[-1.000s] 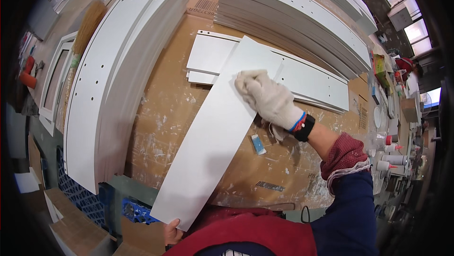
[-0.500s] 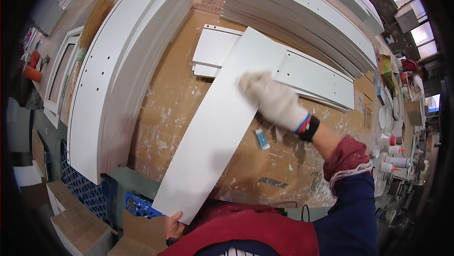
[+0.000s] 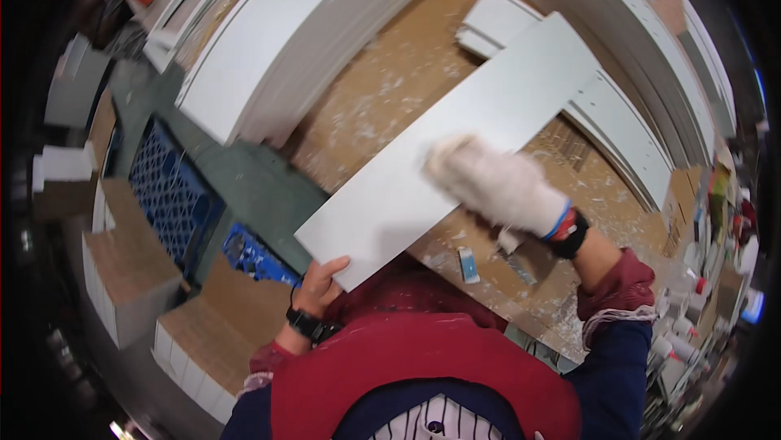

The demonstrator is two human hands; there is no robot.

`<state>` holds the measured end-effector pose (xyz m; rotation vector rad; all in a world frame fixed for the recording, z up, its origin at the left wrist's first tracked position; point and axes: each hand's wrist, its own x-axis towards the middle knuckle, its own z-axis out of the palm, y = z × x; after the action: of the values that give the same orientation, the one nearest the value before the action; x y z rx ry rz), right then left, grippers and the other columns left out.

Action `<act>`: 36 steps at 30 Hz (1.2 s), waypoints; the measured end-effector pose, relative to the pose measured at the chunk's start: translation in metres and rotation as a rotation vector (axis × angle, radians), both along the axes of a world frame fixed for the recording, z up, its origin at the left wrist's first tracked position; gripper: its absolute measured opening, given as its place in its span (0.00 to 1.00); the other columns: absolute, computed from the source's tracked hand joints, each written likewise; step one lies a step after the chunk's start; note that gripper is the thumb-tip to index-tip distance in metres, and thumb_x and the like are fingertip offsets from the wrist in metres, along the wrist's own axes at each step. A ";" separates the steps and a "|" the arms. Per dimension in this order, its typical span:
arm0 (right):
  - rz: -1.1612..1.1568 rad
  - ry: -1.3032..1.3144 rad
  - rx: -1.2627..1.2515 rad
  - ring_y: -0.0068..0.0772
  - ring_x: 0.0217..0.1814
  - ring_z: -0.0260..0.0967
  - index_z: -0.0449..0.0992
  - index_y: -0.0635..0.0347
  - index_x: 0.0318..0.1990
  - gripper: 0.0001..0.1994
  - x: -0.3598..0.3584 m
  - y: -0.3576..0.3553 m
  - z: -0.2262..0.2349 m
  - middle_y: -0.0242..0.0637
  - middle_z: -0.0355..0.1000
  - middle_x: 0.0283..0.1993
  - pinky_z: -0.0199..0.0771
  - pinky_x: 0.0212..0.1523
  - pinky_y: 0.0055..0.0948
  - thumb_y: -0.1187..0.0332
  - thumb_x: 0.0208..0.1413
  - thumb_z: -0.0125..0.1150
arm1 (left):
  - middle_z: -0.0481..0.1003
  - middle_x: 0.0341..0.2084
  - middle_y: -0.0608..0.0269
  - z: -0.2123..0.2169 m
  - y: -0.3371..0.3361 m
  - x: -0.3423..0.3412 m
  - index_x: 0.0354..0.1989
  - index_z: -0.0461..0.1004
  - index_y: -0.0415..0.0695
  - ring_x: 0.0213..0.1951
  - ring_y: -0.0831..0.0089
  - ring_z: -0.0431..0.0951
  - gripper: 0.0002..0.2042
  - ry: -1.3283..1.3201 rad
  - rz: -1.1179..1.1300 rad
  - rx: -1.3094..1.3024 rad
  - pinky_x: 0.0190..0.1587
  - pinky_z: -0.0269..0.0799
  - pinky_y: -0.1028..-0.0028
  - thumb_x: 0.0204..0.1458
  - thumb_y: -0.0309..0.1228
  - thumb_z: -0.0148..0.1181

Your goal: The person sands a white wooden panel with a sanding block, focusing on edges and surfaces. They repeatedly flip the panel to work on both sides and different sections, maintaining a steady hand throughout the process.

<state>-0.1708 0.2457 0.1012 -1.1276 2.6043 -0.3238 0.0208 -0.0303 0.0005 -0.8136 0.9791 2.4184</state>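
A long white board (image 3: 455,139) lies slantwise in front of me, its far end over other white panels. My left hand (image 3: 320,287), bare and with a black watch on the wrist, grips the near corner, thumb on top and fingers mostly hidden beneath. My right hand (image 3: 508,188) wears a whitish work glove and presses on the board's right side near the middle. Its fingers are curled and somewhat blurred; whatever lies under them is hidden. Below that glove, a small blue-and-white packet (image 3: 468,265) rests on the cardboard-covered table (image 3: 374,98).
White panels (image 3: 643,139) lie under the board's far end. Tall stacks of white boards stand at the left (image 3: 268,50) and far right (image 3: 634,25). Blue plastic pallets (image 3: 167,196) and cardboard-topped stacks (image 3: 134,265) sit at lower left. Bottles (image 3: 675,346) crowd the right side.
The view has turned and shifted, so the board appears more slanted. My right glove has moved down the board toward me. My left hand keeps its hold on the near corner.
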 end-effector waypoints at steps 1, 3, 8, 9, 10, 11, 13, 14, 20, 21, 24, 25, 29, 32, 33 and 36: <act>-0.082 0.128 -0.191 0.40 0.37 0.74 0.66 0.50 0.50 0.16 -0.022 0.015 -0.009 0.42 0.69 0.44 0.77 0.33 0.35 0.62 0.54 0.53 | 0.68 0.51 0.55 -0.008 -0.002 0.002 0.57 0.60 0.37 0.52 0.62 0.71 0.25 0.047 0.019 0.052 0.56 0.67 0.65 0.49 0.23 0.57; -0.489 0.297 -0.140 0.46 0.45 0.71 0.61 0.50 0.60 0.22 -0.066 0.039 -0.007 0.43 0.66 0.53 0.74 0.43 0.36 0.59 0.58 0.50 | 0.66 0.55 0.54 -0.019 0.000 0.004 0.61 0.56 0.39 0.55 0.61 0.68 0.28 0.143 0.075 0.172 0.58 0.64 0.63 0.53 0.34 0.59; -0.604 0.484 0.029 0.51 0.44 0.70 0.57 0.47 0.63 0.22 -0.104 0.055 -0.033 0.51 0.62 0.56 0.73 0.44 0.42 0.58 0.62 0.43 | 0.57 0.62 0.54 -0.008 0.019 -0.019 0.66 0.49 0.44 0.61 0.57 0.60 0.43 0.226 0.253 0.339 0.62 0.58 0.57 0.51 0.67 0.33; -0.609 0.390 0.173 0.51 0.39 0.72 0.54 0.45 0.63 0.21 -0.092 0.028 -0.029 0.50 0.63 0.54 0.74 0.39 0.43 0.61 0.62 0.42 | 0.56 0.62 0.54 -0.008 0.022 -0.020 0.66 0.49 0.44 0.62 0.57 0.60 0.43 0.232 0.269 0.357 0.62 0.57 0.56 0.50 0.68 0.31; -0.522 0.276 0.139 0.51 0.34 0.73 0.54 0.46 0.59 0.20 -0.072 -0.003 -0.023 0.48 0.63 0.52 0.76 0.33 0.45 0.67 0.60 0.44 | 0.56 0.63 0.54 -0.008 0.022 -0.020 0.66 0.48 0.45 0.62 0.56 0.59 0.44 0.236 0.292 0.368 0.62 0.56 0.55 0.50 0.69 0.29; -0.329 0.328 0.028 0.47 0.34 0.74 0.54 0.49 0.56 0.19 -0.046 -0.025 -0.023 0.48 0.61 0.51 0.76 0.31 0.44 0.71 0.57 0.45 | 0.56 0.63 0.54 -0.008 0.022 -0.020 0.66 0.48 0.45 0.62 0.56 0.59 0.44 0.233 0.299 0.403 0.63 0.55 0.55 0.50 0.68 0.28; -0.205 0.182 0.095 0.40 0.33 0.74 0.57 0.52 0.54 0.19 0.004 -0.079 -0.008 0.45 0.60 0.50 0.76 0.24 0.36 0.73 0.53 0.48 | 0.55 0.63 0.54 -0.011 0.022 -0.021 0.66 0.49 0.45 0.63 0.56 0.58 0.43 0.226 0.316 0.472 0.63 0.53 0.55 0.51 0.68 0.26; -0.082 0.284 -0.096 0.39 0.31 0.73 0.60 0.53 0.53 0.20 0.022 -0.091 -0.021 0.42 0.62 0.45 0.75 0.20 0.36 0.74 0.50 0.50 | 0.55 0.63 0.55 -0.010 0.023 -0.024 0.66 0.49 0.45 0.63 0.56 0.57 0.43 0.246 0.309 0.512 0.64 0.53 0.55 0.51 0.68 0.26; 0.367 0.114 -0.270 0.39 0.25 0.71 0.67 0.50 0.47 0.18 0.119 -0.141 -0.034 0.40 0.66 0.31 0.73 0.20 0.36 0.74 0.45 0.52 | 0.58 0.62 0.56 -0.036 0.014 -0.015 0.64 0.53 0.44 0.62 0.57 0.59 0.38 0.661 0.155 0.355 0.64 0.53 0.54 0.56 0.63 0.28; 0.394 0.132 -0.271 0.39 0.25 0.71 0.68 0.49 0.46 0.18 0.113 -0.137 -0.037 0.39 0.66 0.31 0.73 0.20 0.36 0.74 0.45 0.52 | 0.58 0.62 0.56 -0.031 0.017 -0.017 0.64 0.54 0.44 0.62 0.57 0.59 0.36 0.728 0.175 0.375 0.64 0.52 0.54 0.57 0.61 0.29; -0.035 0.226 0.098 0.42 0.28 0.72 0.65 0.49 0.50 0.17 0.054 -0.117 -0.029 0.44 0.67 0.41 0.74 0.25 0.39 0.75 0.52 0.49 | 0.58 0.63 0.55 -0.019 0.022 -0.023 0.64 0.54 0.43 0.62 0.56 0.58 0.34 0.473 0.320 0.771 0.64 0.51 0.55 0.59 0.58 0.32; -0.192 0.153 -0.186 0.41 0.31 0.72 0.63 0.50 0.52 0.14 0.019 -0.096 -0.046 0.45 0.66 0.46 0.75 0.27 0.37 0.70 0.57 0.48 | 0.57 0.63 0.55 -0.015 0.024 -0.026 0.64 0.54 0.43 0.62 0.56 0.58 0.33 0.389 0.352 0.873 0.65 0.50 0.55 0.59 0.56 0.32; -0.150 0.335 -0.136 0.43 0.30 0.71 0.64 0.54 0.49 0.12 0.018 -0.109 -0.041 0.43 0.64 0.45 0.74 0.27 0.37 0.70 0.57 0.46 | 0.59 0.62 0.55 -0.011 0.027 -0.034 0.63 0.56 0.43 0.62 0.56 0.59 0.31 0.317 0.387 0.947 0.65 0.50 0.55 0.60 0.53 0.36; 0.144 0.412 -0.122 0.32 0.24 0.71 0.65 0.59 0.41 0.13 0.083 -0.155 -0.038 0.43 0.64 0.32 0.70 0.16 0.32 0.73 0.46 0.52 | 0.59 0.61 0.53 -0.016 0.027 -0.024 0.62 0.56 0.42 0.62 0.58 0.59 0.32 0.354 0.249 0.489 0.65 0.51 0.55 0.57 0.54 0.41; 0.224 0.378 -0.150 0.33 0.24 0.71 0.65 0.59 0.40 0.12 0.103 -0.162 -0.041 0.43 0.64 0.33 0.70 0.16 0.32 0.73 0.46 0.52 | 0.59 0.61 0.52 -0.030 0.022 -0.014 0.62 0.56 0.42 0.62 0.58 0.58 0.32 0.383 0.136 0.123 0.64 0.51 0.55 0.56 0.54 0.43; 0.329 0.291 -0.241 0.35 0.23 0.70 0.67 0.57 0.39 0.10 0.102 -0.164 -0.037 0.44 0.65 0.36 0.70 0.16 0.32 0.73 0.46 0.51 | 0.58 0.61 0.51 -0.046 0.013 -0.009 0.62 0.56 0.42 0.63 0.59 0.57 0.32 0.383 0.067 -0.090 0.64 0.51 0.53 0.55 0.53 0.46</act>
<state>-0.0689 0.0821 0.0641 -1.7781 2.6038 -0.4354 0.0117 -0.0174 -0.0458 -0.4218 1.2237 2.6632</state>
